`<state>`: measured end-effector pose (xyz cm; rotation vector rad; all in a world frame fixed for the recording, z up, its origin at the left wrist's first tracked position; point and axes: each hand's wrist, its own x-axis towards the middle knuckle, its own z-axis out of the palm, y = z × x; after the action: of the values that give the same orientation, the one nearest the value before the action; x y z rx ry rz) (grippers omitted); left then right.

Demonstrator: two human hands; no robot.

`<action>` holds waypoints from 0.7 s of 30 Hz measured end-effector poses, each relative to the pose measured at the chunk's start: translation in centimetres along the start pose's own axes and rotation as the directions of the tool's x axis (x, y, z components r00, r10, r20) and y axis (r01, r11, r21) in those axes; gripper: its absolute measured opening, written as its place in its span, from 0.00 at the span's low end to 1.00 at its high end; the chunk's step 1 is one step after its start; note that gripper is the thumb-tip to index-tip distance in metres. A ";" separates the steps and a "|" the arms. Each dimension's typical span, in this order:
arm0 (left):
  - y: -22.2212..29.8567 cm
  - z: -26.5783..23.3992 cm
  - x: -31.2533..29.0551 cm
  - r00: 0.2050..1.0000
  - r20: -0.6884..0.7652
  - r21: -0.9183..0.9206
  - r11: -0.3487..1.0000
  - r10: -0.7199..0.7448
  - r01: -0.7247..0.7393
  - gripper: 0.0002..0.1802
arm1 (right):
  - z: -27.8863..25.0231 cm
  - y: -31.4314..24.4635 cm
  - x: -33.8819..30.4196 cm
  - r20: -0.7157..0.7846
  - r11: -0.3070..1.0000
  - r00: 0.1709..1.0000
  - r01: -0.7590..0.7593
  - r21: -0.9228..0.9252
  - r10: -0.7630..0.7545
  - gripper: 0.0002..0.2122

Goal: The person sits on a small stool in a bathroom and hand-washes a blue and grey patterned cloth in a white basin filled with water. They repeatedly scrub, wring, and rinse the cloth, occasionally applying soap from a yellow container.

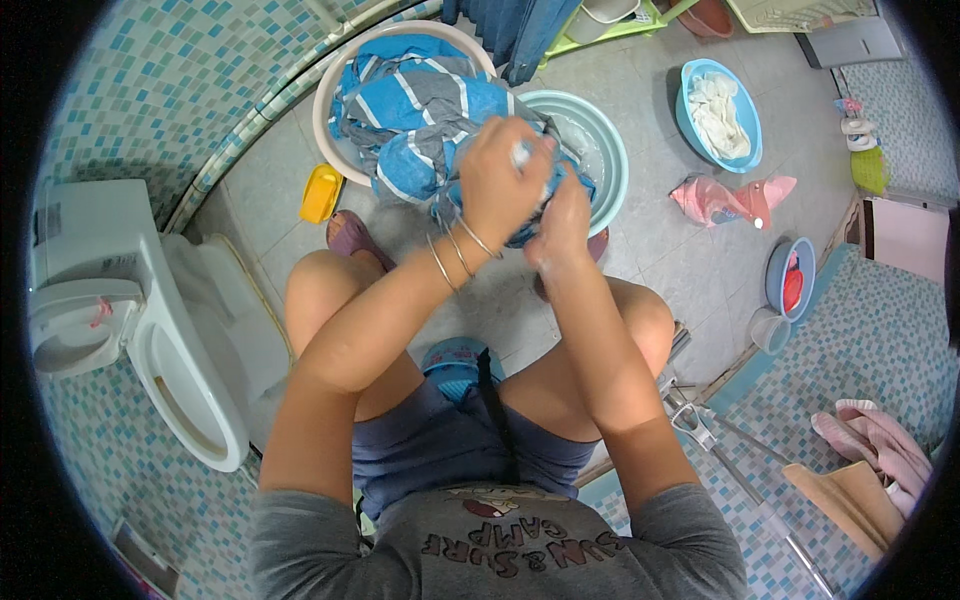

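A big blue, grey and white striped cloth (pixel 425 115) fills the beige basin (pixel 322 110) at the far left and trails over its rim toward the light-blue basin (pixel 614 135), which holds water. My left hand (pixel 505 170), with several thin bangles at the wrist, is closed on a bunched part of this cloth. A white patch, perhaps suds, shows at its fingers. Close against it, my right hand (pixel 563 215) grips the same bunch from the right. Both hands are slightly blurred, and the cloth between them is partly hidden by the fingers.
A yellow scoop (pixel 321 193) lies left of my feet. To the right are a blue basin of white cloth (pixel 720 115), a pink bag (pixel 732 200) and a smaller blue basin (pixel 792 280). A toilet (pixel 190 370) stands at the left, a metal pole (pixel 765 510) at the lower right.
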<state>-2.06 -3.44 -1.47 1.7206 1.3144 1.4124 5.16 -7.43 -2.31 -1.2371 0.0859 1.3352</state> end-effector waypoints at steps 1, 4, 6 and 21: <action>1.5 -0.2 -0.8 0.992 0.102 -0.033 0.997 0.071 -0.068 0.06 | -1.6 -0.2 1.8 0.129 0.917 0.962 0.270 -0.293 -0.242 0.11; 5.1 -1.4 -3.2 0.926 0.314 -0.126 0.976 0.212 -0.180 0.06 | -3.6 -0.8 2.8 0.494 0.301 0.724 0.666 -0.683 -0.482 0.11; 1.8 -0.9 -2.0 0.955 0.205 -0.112 0.975 0.214 -0.194 0.07 | -2.1 0.0 1.2 0.186 0.944 0.964 0.232 -0.236 -0.190 0.11; -0.8 -1.1 0.4 0.991 0.126 0.058 0.997 -0.049 0.042 0.10 | 1.2 0.9 -1.2 0.017 1.000 1.000 0.020 -0.003 -0.020 0.14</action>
<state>-3.31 -2.98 -1.66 1.7745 1.3253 1.2297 3.41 -7.57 -1.58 -1.2264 0.0591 1.3294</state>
